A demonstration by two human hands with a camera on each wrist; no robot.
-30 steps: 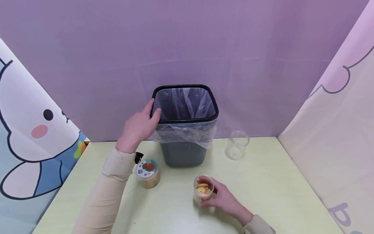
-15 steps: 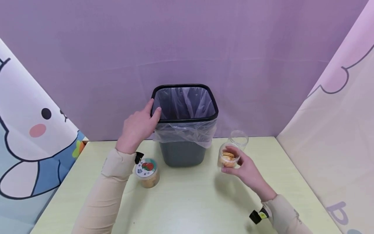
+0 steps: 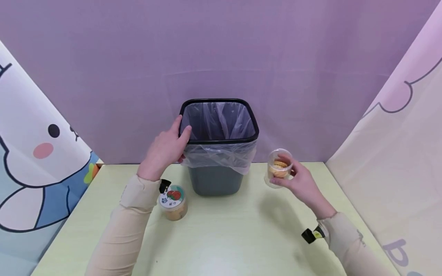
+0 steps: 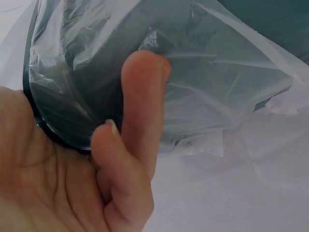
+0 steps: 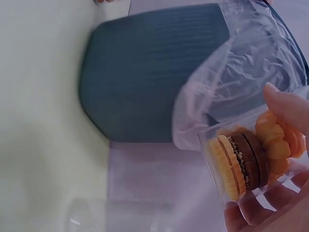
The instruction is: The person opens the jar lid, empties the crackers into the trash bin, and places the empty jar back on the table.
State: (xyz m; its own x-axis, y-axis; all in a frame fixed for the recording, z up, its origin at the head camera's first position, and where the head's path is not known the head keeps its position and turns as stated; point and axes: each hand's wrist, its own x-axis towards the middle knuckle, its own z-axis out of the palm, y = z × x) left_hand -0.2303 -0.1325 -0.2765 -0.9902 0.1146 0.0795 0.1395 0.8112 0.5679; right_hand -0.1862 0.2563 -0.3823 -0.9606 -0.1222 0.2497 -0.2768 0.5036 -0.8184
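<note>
My left hand grips the near-left corner of a grey trash can by its black rim; in the left wrist view its fingers lie against the outside of the clear liner. My right hand holds a clear plastic jar of cookies up off the table, fingers round its side. In the right wrist view, orange flower-shaped and brown sandwich cookies show through the jar wall. A second clear jar stands on the table below, mostly hidden by the held one in the head view.
A lidded jar with a tomato picture on its lid stands by my left forearm. The pale table ends at a purple backdrop, with printed cloth panels on both sides.
My right hand has lifted the jar of cookies and carried it right and away from me, to over the second jar. The left hand has stayed on the trash can's rim.
</note>
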